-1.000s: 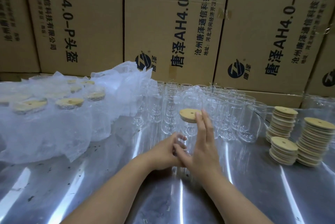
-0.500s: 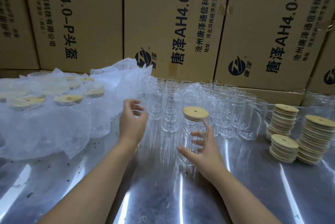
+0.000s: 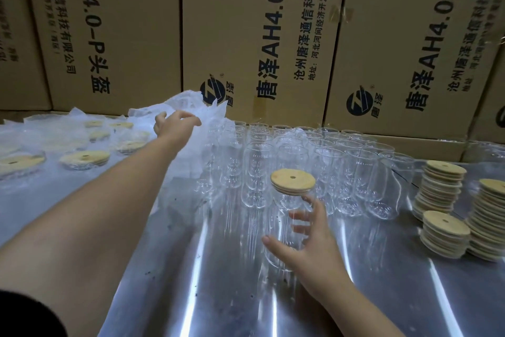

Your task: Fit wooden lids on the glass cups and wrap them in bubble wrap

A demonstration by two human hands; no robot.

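I am holding the lidded cup (image 3: 284,230) upright on the table (image 3: 218,298) with the right grip (image 3: 308,241). The thumb is pressing the near side of the glass and the fingers (image 3: 299,217) are curling round the far side, showing through it. The wooden lid (image 3: 293,181) is sitting flat on the rim, so the cup's long axis is running straight up. It is standing just in front of the rows of bare glass cups (image 3: 314,162).

What I am weighing is where the bubble wrap (image 3: 191,103) lies from that cup: well apart, up and to the left, at the back of the table against the cardboard boxes (image 3: 246,36). The left grip (image 3: 175,125) is much the nearer one. I am stretching that arm out long across the table, palm down. Its fingers are bending over the raised edge of the sheet, but I cannot tell whether they are pinching it or only touching it.

In my judgement the wrap needs drawing back toward the cup, or the cup needs carrying left. The right arm is staying low, with the wrist close to the table. Finished bundles (image 3: 84,159) are lying to the far left, and spare lid stacks (image 3: 442,189) are standing to the right.
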